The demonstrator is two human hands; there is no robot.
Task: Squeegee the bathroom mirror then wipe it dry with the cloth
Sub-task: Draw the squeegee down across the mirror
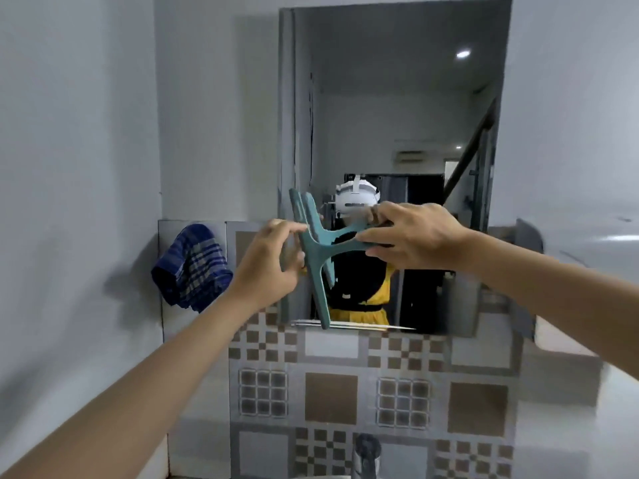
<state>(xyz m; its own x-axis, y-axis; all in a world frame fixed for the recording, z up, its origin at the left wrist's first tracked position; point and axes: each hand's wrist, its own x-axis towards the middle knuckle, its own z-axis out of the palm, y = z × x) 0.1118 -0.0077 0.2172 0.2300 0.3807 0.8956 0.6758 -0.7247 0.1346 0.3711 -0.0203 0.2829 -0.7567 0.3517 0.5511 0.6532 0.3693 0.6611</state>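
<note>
A tall mirror (397, 98) hangs on the wall ahead, above patterned tiles. A teal squeegee (320, 267) lies against the mirror's lower left part, its blade running nearly vertical near the left edge. My right hand (411, 236) grips its handle, which points right. My left hand (273, 264) rests its fingertips on the back of the blade near its upper half. A blue checked cloth (193, 267) hangs on the wall left of the mirror, apart from both hands.
Patterned brown and grey tiles (373, 392) cover the wall below the mirror. A tap (366, 454) rises at the bottom edge. A grey side wall (69, 167) closes the left. A ledge (567, 340) juts out at the right.
</note>
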